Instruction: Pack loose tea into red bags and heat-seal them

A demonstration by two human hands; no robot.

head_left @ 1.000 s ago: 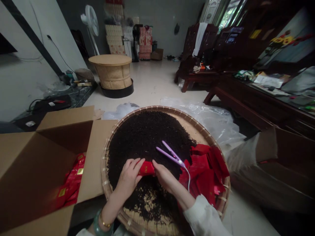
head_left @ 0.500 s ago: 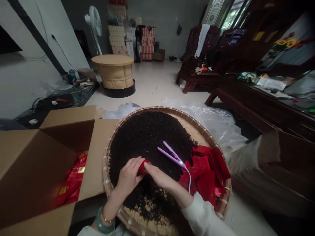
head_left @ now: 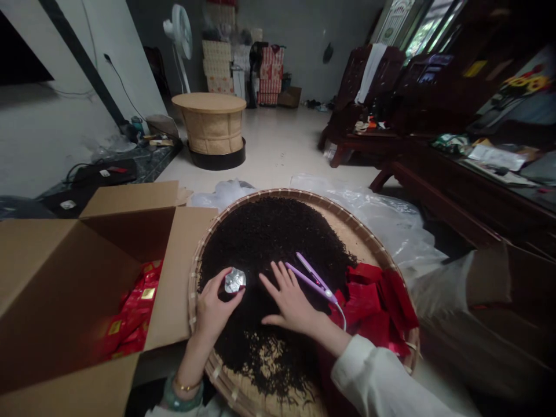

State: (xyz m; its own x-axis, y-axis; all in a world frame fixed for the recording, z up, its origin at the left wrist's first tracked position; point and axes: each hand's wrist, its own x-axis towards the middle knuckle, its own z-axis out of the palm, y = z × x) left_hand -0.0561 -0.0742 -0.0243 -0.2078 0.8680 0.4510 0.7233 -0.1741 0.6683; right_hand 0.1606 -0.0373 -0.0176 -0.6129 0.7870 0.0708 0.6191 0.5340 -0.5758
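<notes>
A round woven bamboo tray (head_left: 373, 240) holds a heap of dark loose tea leaves (head_left: 269, 237). My left hand (head_left: 212, 310) grips a small pouch (head_left: 235, 281) upright at the heap's left side, its silvery open mouth facing up. My right hand (head_left: 290, 301) lies on the tea beside it, fingers spread and flat. A purple heat sealer (head_left: 313, 278) with a white cord rests on the tea just right of that hand. Red empty pouches (head_left: 373, 301) are piled on the tray's right side.
An open cardboard box (head_left: 65, 278) at the left holds red filled packets (head_left: 134, 310). Clear plastic sheeting (head_left: 382, 208) lies behind the tray. A round wicker stool (head_left: 212, 124), a fan (head_left: 180, 35), stacked boxes and dark wooden furniture (head_left: 434, 150) stand further off.
Both hands held the red pouch together before. Now only the left hand holds it, turned mouth-up, and the right hand has let go and spread out on the tea.
</notes>
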